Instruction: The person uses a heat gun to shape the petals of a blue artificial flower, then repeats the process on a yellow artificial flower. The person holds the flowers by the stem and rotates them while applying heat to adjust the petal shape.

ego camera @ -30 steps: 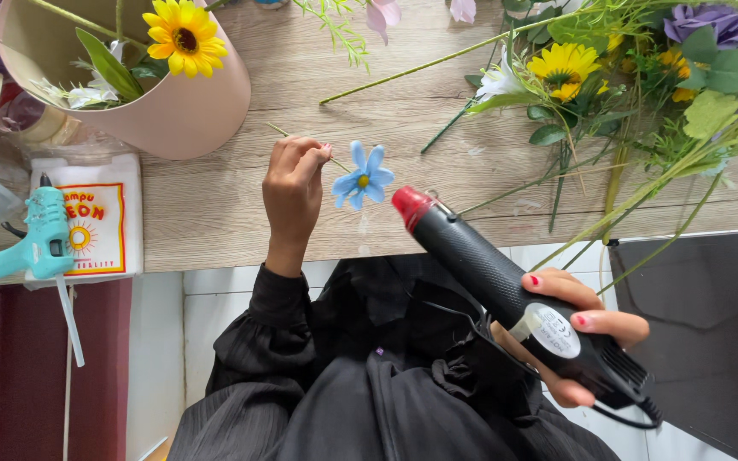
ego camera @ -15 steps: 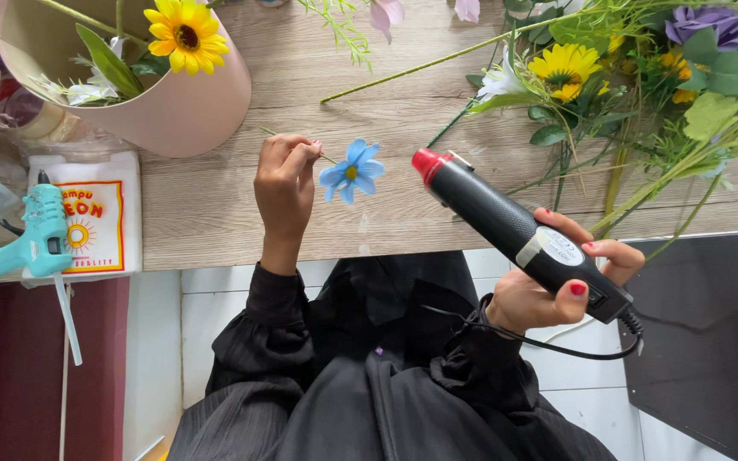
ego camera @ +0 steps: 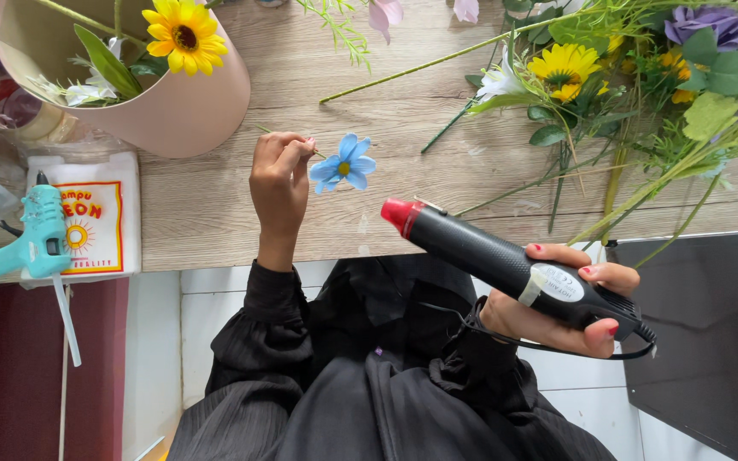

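A light wooden tabletop (ego camera: pixel 215 213) is spread across the upper part of the view; a heap of loose artificial flowers and greenery (ego camera: pixel 634 85) is piled over its right side, and a pale pink vase (ego camera: pixel 172 111) holding a yellow sunflower (ego camera: pixel 183 34) is tipped at the upper left; a flat white packet with a sun drawing (ego camera: pixel 96 213) is laid at the left edge, and a turquoise glue gun (ego camera: pixel 32 248) is rested on it.

A black heat gun with a red nozzle (ego camera: pixel 506 260) is held over the table edge, slanted, with the nozzle pointed up and left towards the blue flower but kept apart from it; it is clenched by the right hand (ego camera: pixel 557 307), whose fingers (ego camera: pixel 595 273) are wrapped fully round the rear of the barrel; a black cord is trailed under the wrist.

The left hand (ego camera: pixel 277 183) is raised above the tabletop with the fingers curled shut; the thin stem of a small blue artificial flower (ego camera: pixel 343 164) is pinched between thumb and fingertips (ego camera: pixel 301 149), the bloom being held just right of the hand.

Compared with half a second earlier, the heat gun has been drawn lower and away from the bloom, and the blue flower has been kept in nearly the same spot.
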